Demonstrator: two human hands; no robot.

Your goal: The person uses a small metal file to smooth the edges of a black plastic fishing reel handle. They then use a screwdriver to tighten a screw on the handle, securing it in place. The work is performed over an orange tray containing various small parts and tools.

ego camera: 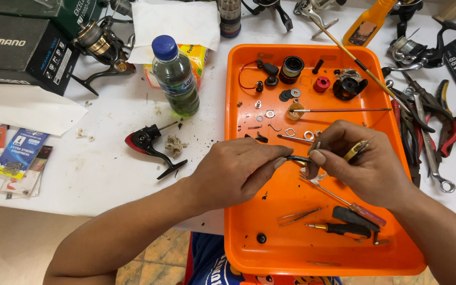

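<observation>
Over an orange tray (249, 232), my left hand (233, 171) pinches one end of a small dark curved metal part (297, 158). My right hand (362, 158) grips the other end with thumb and forefinger and also holds a small yellow-handled tool (355, 150) between its fingers. In the tray lie small washers and rings (291, 132), a black spool (291, 67), a red cap (321, 84), a black gear piece (348, 87), tweezers (297, 215) and small screwdrivers (344, 228).
A plastic bottle with a blue cap (175, 76) stands left of the tray. A red-and-black reel body (151, 145) lies on the white table. Pliers and wrenches (434, 132) lie at the right. Boxes (22, 50), reels (101, 45) and tackle packets (19, 153) sit at the left.
</observation>
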